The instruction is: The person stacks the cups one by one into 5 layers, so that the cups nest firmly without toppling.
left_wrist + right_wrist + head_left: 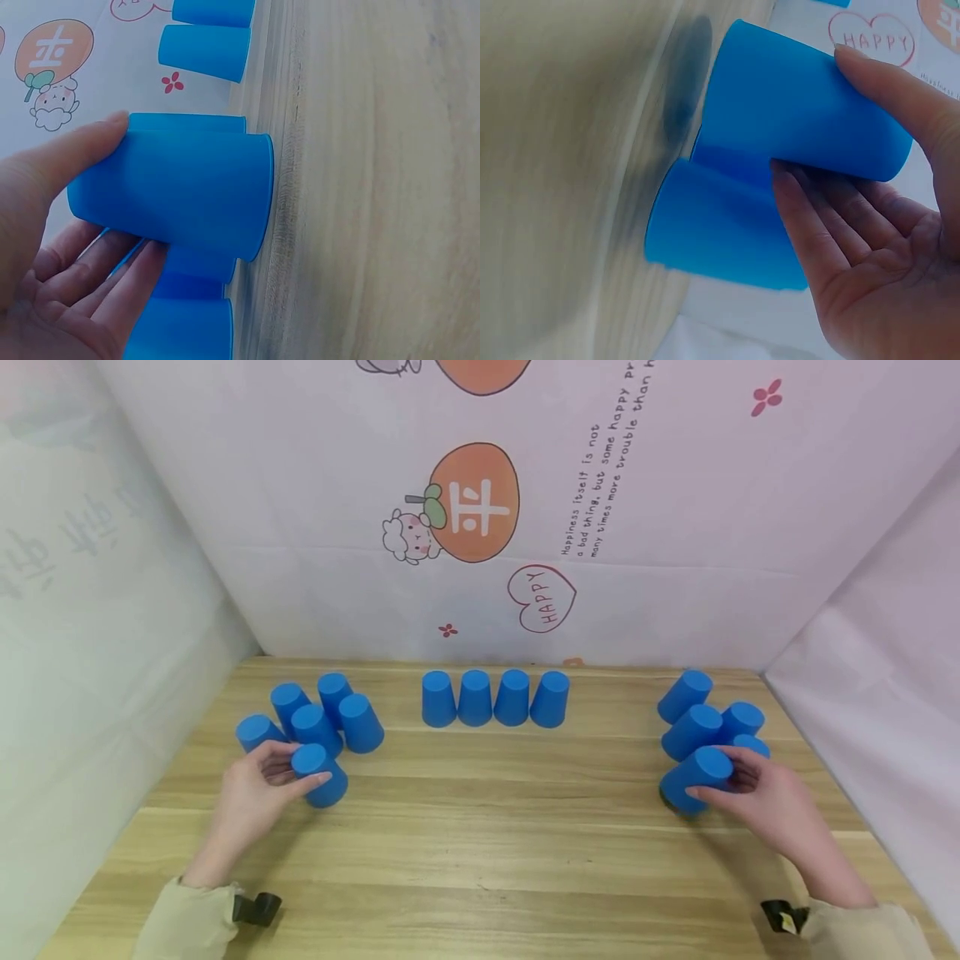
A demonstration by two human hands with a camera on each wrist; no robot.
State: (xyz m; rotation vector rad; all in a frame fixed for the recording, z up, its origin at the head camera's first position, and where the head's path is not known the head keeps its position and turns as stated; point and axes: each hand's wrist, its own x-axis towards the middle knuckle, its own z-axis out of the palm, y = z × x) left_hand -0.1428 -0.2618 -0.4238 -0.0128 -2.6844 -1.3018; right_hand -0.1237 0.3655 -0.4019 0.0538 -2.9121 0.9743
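Note:
In the head view my left hand (pixel 258 789) grips an upside-down blue plastic cup (pixel 324 787) at the front of the left cluster, thumb on the near side. The left wrist view shows this cup (pixel 172 191) between thumb and fingers, its rim close to the tabletop. My right hand (pixel 772 797) pinches another inverted blue cup (pixel 686 785) at the front of the right cluster. From the right wrist this cup (pixel 795 101) shows its rim slightly above the wood, with a dark shadow beside it. Behind it stands a neighbouring cup (pixel 720 225), partly hidden by the fingers.
Several inverted cups (pixel 362 724) stand behind my left hand, and several more cups (pixel 692 732) behind my right. A straight row of cups (pixel 475 698) stands at the table's back middle. A printed cloth (pixel 337 602) hangs behind the wooden table (pixel 480 843), with white cloth on both sides.

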